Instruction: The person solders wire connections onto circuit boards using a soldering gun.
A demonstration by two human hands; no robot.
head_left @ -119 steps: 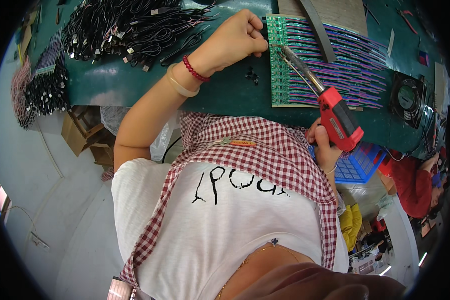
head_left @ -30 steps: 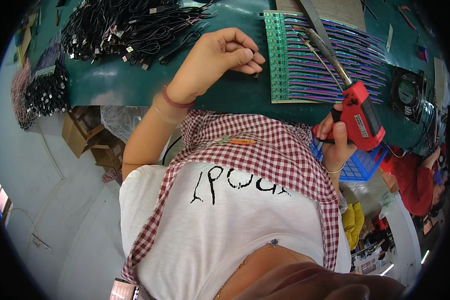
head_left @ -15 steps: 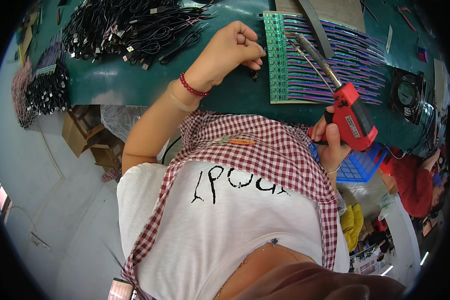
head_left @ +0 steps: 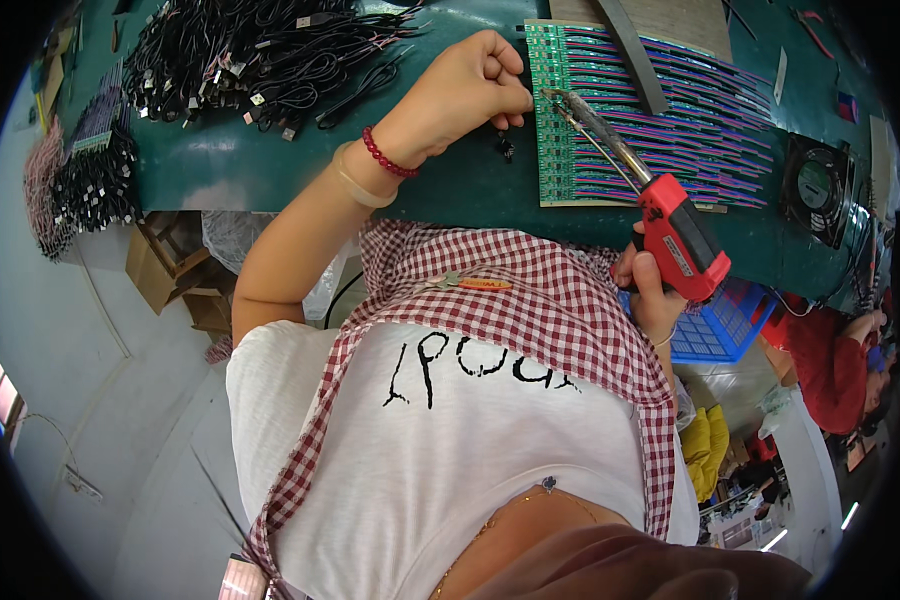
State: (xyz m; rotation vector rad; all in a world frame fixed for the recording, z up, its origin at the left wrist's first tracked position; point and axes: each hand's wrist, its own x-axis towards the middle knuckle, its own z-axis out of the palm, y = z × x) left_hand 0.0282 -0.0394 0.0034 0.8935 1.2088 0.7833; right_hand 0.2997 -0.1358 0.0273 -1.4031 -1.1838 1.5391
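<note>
Gripping the red pistol-shaped soldering iron point(head_left: 676, 238) by its handle, the right hand point(head_left: 651, 291) stays near the body while the tool's long metal barrel slants up and to the left, its tip meeting the near-left edge of the green circuit-board panel with purple wires point(head_left: 642, 115). The left hand point(head_left: 467, 88) sits curled just left of that tip, fingertips point(head_left: 515, 98) pinched together on something too small to tell, so it is the nearer hand.
</note>
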